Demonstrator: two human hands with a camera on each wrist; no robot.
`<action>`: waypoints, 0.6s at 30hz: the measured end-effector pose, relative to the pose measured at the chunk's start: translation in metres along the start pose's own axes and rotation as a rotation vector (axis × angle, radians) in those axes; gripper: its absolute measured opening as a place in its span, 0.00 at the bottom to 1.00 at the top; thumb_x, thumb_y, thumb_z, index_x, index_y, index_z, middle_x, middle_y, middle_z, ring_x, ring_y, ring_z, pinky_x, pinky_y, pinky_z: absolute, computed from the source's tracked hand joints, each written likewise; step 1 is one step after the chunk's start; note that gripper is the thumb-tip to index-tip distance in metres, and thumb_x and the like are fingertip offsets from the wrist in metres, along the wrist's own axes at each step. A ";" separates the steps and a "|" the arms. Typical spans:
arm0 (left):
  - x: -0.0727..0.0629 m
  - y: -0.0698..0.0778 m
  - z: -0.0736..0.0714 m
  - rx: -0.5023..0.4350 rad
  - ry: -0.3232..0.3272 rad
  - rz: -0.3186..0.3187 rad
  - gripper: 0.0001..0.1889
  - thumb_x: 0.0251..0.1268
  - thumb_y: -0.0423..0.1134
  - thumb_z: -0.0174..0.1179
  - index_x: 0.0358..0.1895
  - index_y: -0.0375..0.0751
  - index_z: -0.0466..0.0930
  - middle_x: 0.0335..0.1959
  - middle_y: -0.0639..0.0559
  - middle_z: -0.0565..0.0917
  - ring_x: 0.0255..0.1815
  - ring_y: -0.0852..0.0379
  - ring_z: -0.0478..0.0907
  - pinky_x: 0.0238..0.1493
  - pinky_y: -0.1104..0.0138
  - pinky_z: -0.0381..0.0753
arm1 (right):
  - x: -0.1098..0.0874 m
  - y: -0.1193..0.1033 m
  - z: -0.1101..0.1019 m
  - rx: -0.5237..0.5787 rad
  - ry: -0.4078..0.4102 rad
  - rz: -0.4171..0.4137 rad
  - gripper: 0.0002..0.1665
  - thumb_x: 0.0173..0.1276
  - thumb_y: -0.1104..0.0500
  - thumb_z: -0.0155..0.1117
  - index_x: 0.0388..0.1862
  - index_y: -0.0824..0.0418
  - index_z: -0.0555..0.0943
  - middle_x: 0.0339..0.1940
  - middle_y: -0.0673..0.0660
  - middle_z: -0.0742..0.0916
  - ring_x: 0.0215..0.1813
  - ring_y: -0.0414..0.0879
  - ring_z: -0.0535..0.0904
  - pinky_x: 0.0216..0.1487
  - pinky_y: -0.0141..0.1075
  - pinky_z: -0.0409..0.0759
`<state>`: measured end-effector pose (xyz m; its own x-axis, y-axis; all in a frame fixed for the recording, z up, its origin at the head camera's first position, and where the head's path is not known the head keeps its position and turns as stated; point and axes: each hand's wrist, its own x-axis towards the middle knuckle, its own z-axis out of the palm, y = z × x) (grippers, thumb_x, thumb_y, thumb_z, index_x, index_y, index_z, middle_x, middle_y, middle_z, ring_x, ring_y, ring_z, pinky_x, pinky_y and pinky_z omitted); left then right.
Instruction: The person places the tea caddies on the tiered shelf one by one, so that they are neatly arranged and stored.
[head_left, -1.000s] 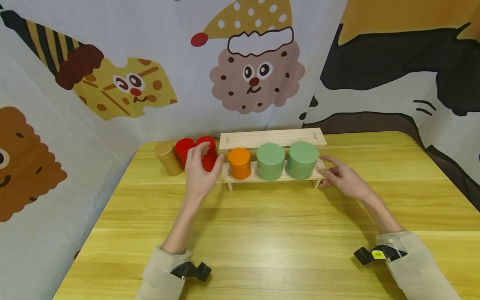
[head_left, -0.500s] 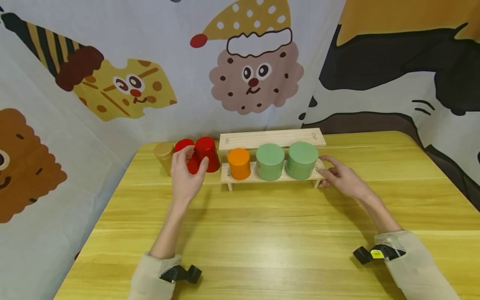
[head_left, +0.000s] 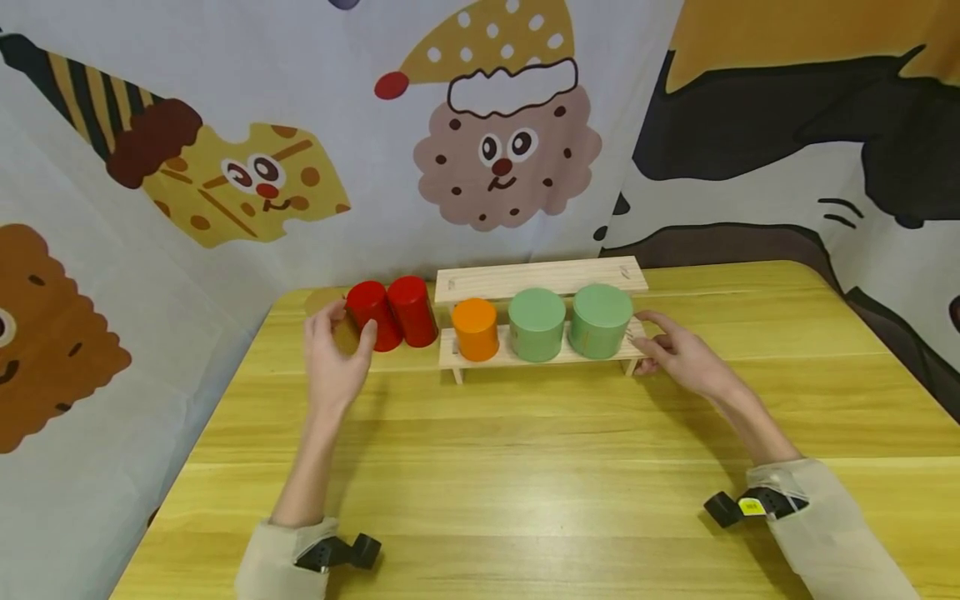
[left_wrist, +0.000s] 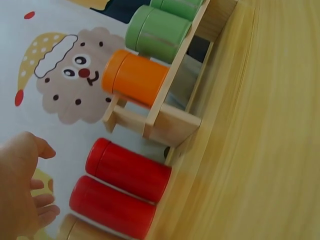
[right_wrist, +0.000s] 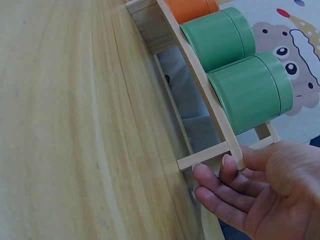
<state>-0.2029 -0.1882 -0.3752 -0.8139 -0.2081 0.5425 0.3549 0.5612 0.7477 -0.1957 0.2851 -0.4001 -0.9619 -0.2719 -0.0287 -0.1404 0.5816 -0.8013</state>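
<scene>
Gold canister [head_left: 347,337] is standing on the worktop [head_left: 487,467], farthest left of the six canisters and, in the head view, at one o'clock from the middle of the left hand [head_left: 330,367]. Of the two hands, this one is holding nothing: its thumb and fingers are spreading apart loosely in front of the gold canister, partly hiding it. Whether a fingertip is touching it, I cannot tell. At three o'clock from the gold canister, a first red canister [head_left: 378,312] is standing upright, with a second red canister [head_left: 412,312] just beside it.

Farther along at three o'clock, a two-tier wooden rack [head_left: 540,279] is resting on the worktop, its higher tier lying toward twelve o'clock. On the lower tier, an orange canister [head_left: 475,331] is standing near the left end. At twelve o'clock from the rack, a cookie figure [head_left: 480,187] is showing on the printed backdrop. Next on the lower tier, a pale green canister [head_left: 537,325] is standing in the middle, and a matching green canister [head_left: 600,322] is standing toward the right end.

Between three and four o'clock from the rack's middle, the right hand [head_left: 690,358] is pinching the end of the lower tier between thumb and forefinger, the other fingers curling below. Beyond it, between four and five o'clock, a beige sleeve [head_left: 832,525] is covering the forearm.
</scene>
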 end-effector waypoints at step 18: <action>0.008 -0.028 -0.022 0.153 0.051 -0.101 0.30 0.64 0.34 0.64 0.68 0.28 0.67 0.57 0.32 0.69 0.59 0.37 0.67 0.64 0.48 0.67 | -0.001 -0.001 0.001 -0.002 0.005 -0.010 0.37 0.84 0.54 0.47 0.80 0.69 0.49 0.34 0.61 0.86 0.40 0.53 0.86 0.48 0.45 0.83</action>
<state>-0.2095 -0.2227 -0.3833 -0.8159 -0.3081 0.4892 0.1951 0.6498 0.7346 -0.1945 0.2839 -0.3995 -0.9617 -0.2736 -0.0177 -0.1505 0.5808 -0.8000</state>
